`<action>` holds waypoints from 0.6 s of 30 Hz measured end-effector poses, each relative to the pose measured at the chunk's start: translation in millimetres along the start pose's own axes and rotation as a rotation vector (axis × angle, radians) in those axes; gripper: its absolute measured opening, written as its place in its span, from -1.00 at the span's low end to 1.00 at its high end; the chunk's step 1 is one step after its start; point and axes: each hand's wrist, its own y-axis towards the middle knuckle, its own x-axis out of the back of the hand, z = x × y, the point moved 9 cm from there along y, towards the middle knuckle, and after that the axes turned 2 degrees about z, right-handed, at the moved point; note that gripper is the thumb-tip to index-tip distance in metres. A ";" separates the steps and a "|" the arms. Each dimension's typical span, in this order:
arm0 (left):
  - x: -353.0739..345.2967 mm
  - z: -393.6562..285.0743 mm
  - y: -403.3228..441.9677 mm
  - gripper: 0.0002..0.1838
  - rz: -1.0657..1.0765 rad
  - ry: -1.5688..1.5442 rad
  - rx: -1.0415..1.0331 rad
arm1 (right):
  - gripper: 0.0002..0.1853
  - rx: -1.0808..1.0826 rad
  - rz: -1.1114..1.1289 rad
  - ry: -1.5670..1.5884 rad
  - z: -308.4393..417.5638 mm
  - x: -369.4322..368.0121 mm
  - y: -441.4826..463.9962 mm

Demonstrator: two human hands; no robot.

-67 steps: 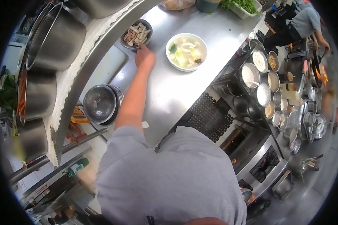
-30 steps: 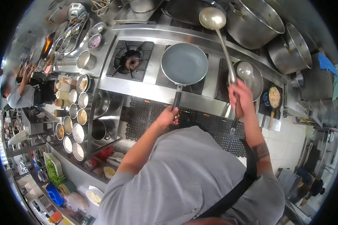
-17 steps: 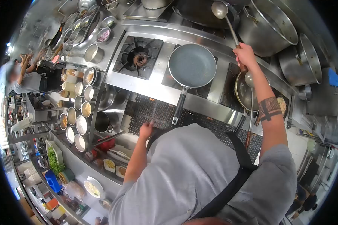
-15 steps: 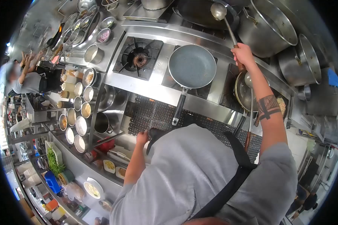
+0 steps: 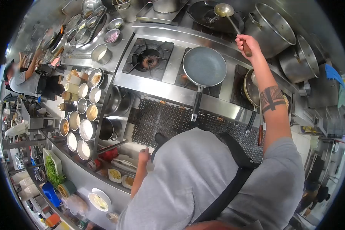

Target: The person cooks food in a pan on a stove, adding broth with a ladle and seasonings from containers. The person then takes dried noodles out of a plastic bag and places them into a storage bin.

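My right hand (image 5: 248, 46) is closed around the wooden grip of a long ladle (image 5: 234, 25). The ladle's bowl is over the near edge of a dark wok (image 5: 203, 17) at the back of the range; it has a yellowish sheen, and I cannot tell whether liquid is in it. My left hand (image 5: 144, 156) hangs low beside my body, loosely curled with the thumb up, and nothing shows in it. Between my arms, a grey frying pan (image 5: 205, 66) sits on a burner, its black handle towards me.
A bare burner (image 5: 149, 59) lies left of the pan. On the right are another pan (image 5: 249, 90) and large steel pots (image 5: 270, 32). Several ingredient tubs (image 5: 87, 129) and squeeze bottles (image 5: 72, 79) stand to the left. A co-worker (image 5: 25, 82) stands at the far left.
The ladle's bowl looks yellower than before and remains by the wok. My right hand's fingers have loosened slightly on the grip. My left thumb now points up. The view has shifted slightly.
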 end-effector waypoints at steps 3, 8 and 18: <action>19.7 -6.6 9.9 -0.48 0.038 -0.198 -0.022 | -0.88 0.016 -0.007 0.011 1.3 -14.8 -4.4; 80.1 31.5 40.4 -0.54 0.070 -0.266 -0.018 | -0.87 0.019 -0.076 -0.031 3.8 -34.8 -13.9; 168.6 131.0 13.4 -0.61 -0.061 -0.309 0.181 | -0.89 0.040 -0.066 0.248 10.1 -51.0 -14.3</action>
